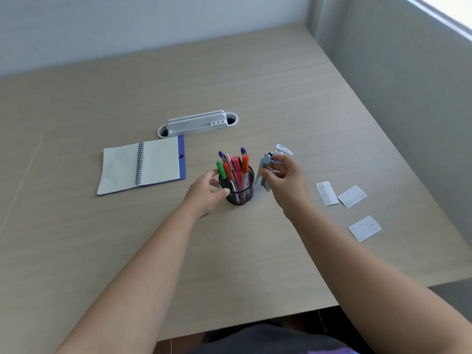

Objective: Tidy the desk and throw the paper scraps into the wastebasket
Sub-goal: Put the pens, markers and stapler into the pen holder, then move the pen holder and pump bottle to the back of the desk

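- Left hand [204,194]: fingers [221,192] wrapped around the black mesh pen cup [240,189], which stands upright on the counter [255,251] and holds pens and markers.
- Right hand [283,180]: fingers clenched on a metal stapler [264,168], raised just right of the cup — a white part projects above the hand.
- Paper scraps [352,196]: three white pieces flat on the counter, right of the right hand, near its right edge.
- Open spiral notebook [141,167]: left of the cup, with a white desk organizer [198,123] just behind it.

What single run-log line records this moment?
left hand: steadying pen cup | right hand: holding stapler beside cup | paper scraps: three on desk | notebook: open
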Demonstrator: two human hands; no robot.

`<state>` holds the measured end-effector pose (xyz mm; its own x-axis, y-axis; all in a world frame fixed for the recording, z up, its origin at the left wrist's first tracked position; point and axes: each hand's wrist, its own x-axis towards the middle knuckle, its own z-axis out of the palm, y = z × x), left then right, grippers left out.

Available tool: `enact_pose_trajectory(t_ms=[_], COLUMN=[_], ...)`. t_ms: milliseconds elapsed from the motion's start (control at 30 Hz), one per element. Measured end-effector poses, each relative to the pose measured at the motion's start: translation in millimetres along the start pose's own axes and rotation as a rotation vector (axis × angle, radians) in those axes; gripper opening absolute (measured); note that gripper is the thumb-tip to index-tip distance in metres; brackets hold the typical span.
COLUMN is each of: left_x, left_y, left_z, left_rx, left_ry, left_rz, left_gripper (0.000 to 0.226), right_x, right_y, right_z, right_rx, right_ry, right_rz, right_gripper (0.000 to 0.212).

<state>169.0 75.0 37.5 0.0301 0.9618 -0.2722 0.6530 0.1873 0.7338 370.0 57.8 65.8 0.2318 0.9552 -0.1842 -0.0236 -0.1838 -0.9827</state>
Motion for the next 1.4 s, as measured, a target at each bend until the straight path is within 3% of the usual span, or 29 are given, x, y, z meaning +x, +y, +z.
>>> enact_pose_trajectory(t_ms=[333, 433, 500, 567, 667, 833, 1000, 1200, 1400], left_x=[-8, -8, -7, -8, -9, -3, 12, 42, 82], left_y=[-3, -1, -3, -7, -7, -6, -6, -14, -25], left_z=[13, 12, 12, 12, 11, 11, 1, -25, -44], left_rx=[-0.121, -0.078, -0.015, 0.020, 0.030, 0.036, -0.002, -0.151, -0.285], left_ry=[0.057, 0.069, 0.093, 0.098, 0.082, 0.082, 0.079, 0.237, 0.271], left_rz=[-0.057, -0.060, -0.061, -0.061, -0.062, -0.045, -0.068, -0.185, -0.251], left_gripper=[0.058, 0.054, 0.051, 0.050, 0.051, 0.048, 0.044, 0.031, 0.025], right_x=[-7, -7, -6, -4, 2, 18, 34, 58, 90], right_y=[27, 24, 23, 25, 26, 22, 19, 12, 11], right_z=[10, 6, 0, -5, -7, 3, 19, 52, 89], right_rx=[-0.392, -0.460, -0.445, -0.374, -0.267, -0.151, -0.086, -0.019, 0.003], right_ry=[-0.096, -0.139, -0.177, -0.210, -0.226, -0.348, -0.375, -0.402, -0.389], right_rz=[-0.047, -0.085, -0.090, -0.052, 0.099, 0.302, 0.331, 0.361, 0.383], right_gripper=[0.017, 0.031, 0.050, 0.055, 0.077, 0.069, 0.063, 0.058, 0.053])
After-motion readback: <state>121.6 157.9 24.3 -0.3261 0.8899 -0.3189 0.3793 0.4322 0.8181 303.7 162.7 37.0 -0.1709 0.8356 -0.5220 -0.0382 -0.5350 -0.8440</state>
